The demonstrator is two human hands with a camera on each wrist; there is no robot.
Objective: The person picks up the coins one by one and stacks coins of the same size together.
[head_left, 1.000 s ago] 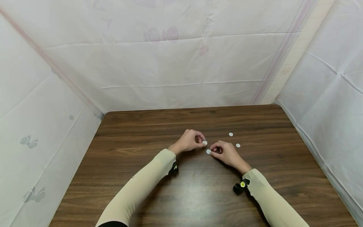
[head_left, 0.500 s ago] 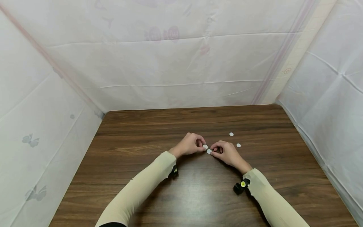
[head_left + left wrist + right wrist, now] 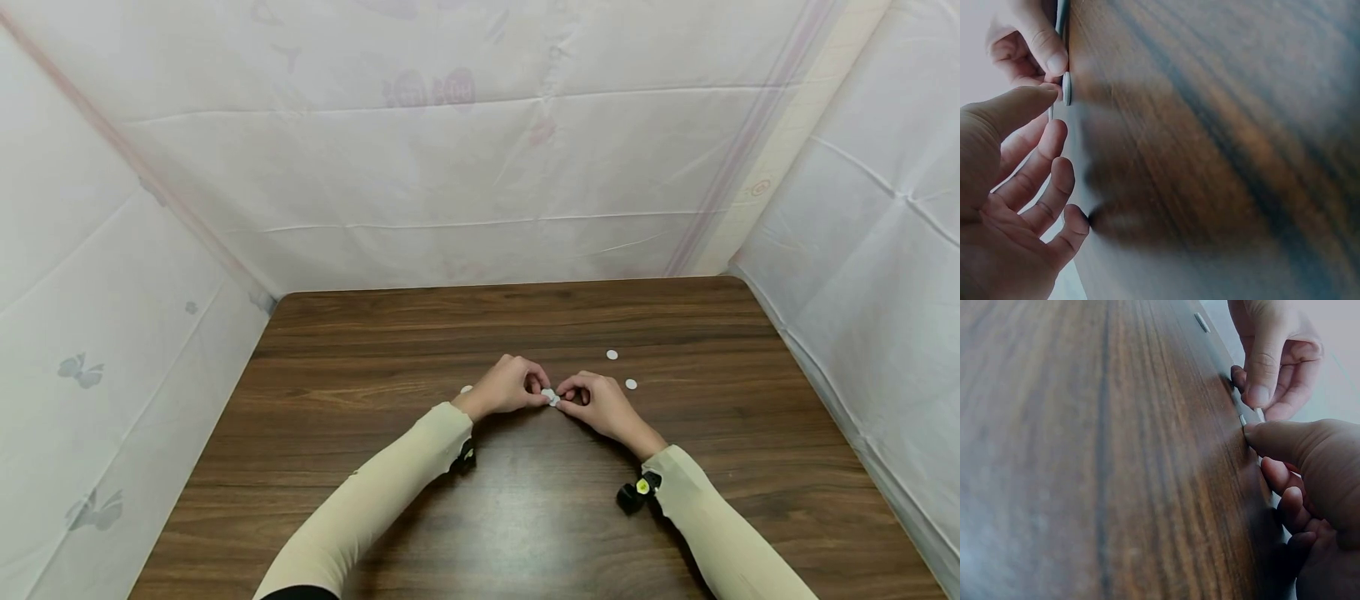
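Note:
Near the middle of the table, both hands meet fingertip to fingertip. My left hand [image 3: 510, 385] pinches a small round white disc [image 3: 547, 392] between thumb and index finger. Opposite it, my right hand [image 3: 600, 400] grips the edge of a second white disc [image 3: 554, 402], low at the tabletop. The left hand's disc overlaps this second one in the head view. In the right wrist view, the left hand's disc [image 3: 1260, 415] stands tilted below its thumb, just in front of the right thumb. The other fingers of both hands are loosely bent.
Two more white discs, one farther back [image 3: 612, 355] and one nearer [image 3: 631, 384], lie beyond the right hand. Another disc [image 3: 467, 389] peeks out behind the left wrist. White sheeting [image 3: 450, 183] encloses the brown wooden table [image 3: 495, 517] at the back and sides.
My left hand has moved slightly right and toward me, bringing its disc over the right hand's disc. The right hand stays in place. A disc now shows behind the left wrist.

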